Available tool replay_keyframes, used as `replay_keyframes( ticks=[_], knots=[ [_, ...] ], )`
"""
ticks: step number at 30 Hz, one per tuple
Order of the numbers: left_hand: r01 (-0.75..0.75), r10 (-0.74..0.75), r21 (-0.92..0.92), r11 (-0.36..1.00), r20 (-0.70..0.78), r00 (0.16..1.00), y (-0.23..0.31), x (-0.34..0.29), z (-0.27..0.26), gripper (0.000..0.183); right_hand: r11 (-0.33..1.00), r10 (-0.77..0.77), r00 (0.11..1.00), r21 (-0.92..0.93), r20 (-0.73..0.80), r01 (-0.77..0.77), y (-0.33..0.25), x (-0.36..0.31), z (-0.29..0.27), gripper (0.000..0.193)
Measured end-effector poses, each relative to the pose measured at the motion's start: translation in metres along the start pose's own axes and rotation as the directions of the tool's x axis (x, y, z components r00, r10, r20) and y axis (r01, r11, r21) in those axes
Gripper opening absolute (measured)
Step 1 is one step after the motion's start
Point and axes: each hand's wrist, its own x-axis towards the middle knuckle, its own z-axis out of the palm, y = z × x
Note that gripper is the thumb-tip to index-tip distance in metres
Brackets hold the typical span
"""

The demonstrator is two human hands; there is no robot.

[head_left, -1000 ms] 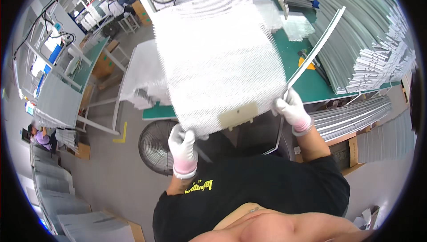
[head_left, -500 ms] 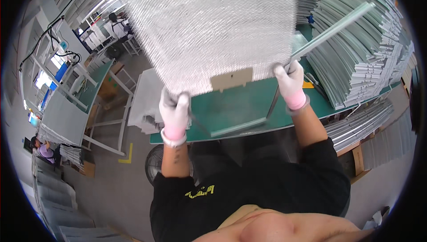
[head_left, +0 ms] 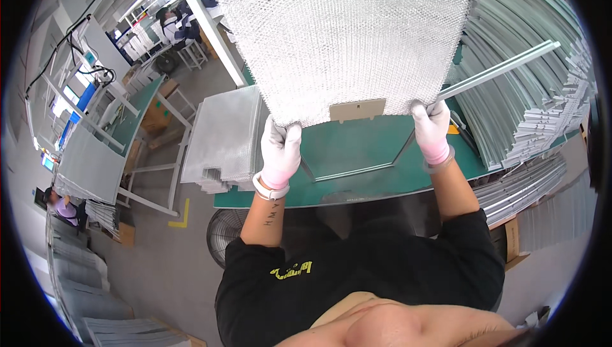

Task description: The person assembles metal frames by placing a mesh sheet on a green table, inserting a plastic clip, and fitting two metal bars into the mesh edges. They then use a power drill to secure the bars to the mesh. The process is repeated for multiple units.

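Observation:
A silvery sheet of metal mesh (head_left: pixel 344 47) is held up by its near corners over a green worktable. White-gloved, my left hand (head_left: pixel 280 151) pinches the near left corner between thumb and fingers. My right hand (head_left: pixel 431 131), gloved alike, grips the near right corner. A small beige plate (head_left: pixel 358 110) sits at the middle of the sheet's near edge. Below, a thin metal frame (head_left: pixel 355 172) shows on the tabletop, its far part hidden by the mesh. Beyond my right hand a pale metal strip (head_left: pixel 510 65) slants up rightward; whether that hand touches it I cannot tell.
Left on the green table (head_left: pixel 408 180) is a stack of mesh sheets (head_left: pixel 223 127). Long metal strips (head_left: pixel 510 111) are piled high at the right. A white post (head_left: pixel 207 25) rises behind the left stack. A floor fan (head_left: pixel 224 235) stands below the table; other people sit farther off.
Both hands and the mesh sheet have shifted to the right and slightly down in view. The stack at the left is now less covered. Both hands keep their grip.

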Motion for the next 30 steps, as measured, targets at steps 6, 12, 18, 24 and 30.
replay_keyframes(
  ticks=[6,12,18,24,30],
  knots=[
    [0.004,-0.005,0.165,0.986,0.006,1.0,-0.041,-0.01,-0.022,0.038,0.991,0.051,0.994,0.121,0.096,-0.063,0.029,-0.004,-0.005,0.03],
    [-0.144,0.141,0.247,0.958,0.028,0.99,-0.059,-0.023,-0.018,0.047,0.995,0.034,0.991,0.092,0.127,-0.046,0.043,-0.012,-0.01,0.034],
    [-0.342,0.37,0.448,0.826,0.029,0.929,-0.071,-0.024,-0.013,0.058,0.991,0.058,0.993,0.111,0.107,-0.07,0.043,-0.01,-0.007,0.032],
    [-0.25,0.297,0.462,0.851,-0.031,0.954,-0.058,-0.028,-0.018,0.053,0.993,0.066,0.996,0.098,0.066,-0.072,0.039,-0.012,-0.006,0.028],
    [0.105,-0.127,-0.145,0.984,-0.15,0.98,-0.013,0.004,-0.018,0.029,0.981,0.195,0.907,-0.09,0.373,-0.174,0.019,0.008,-0.032,0.028]
  ],
)
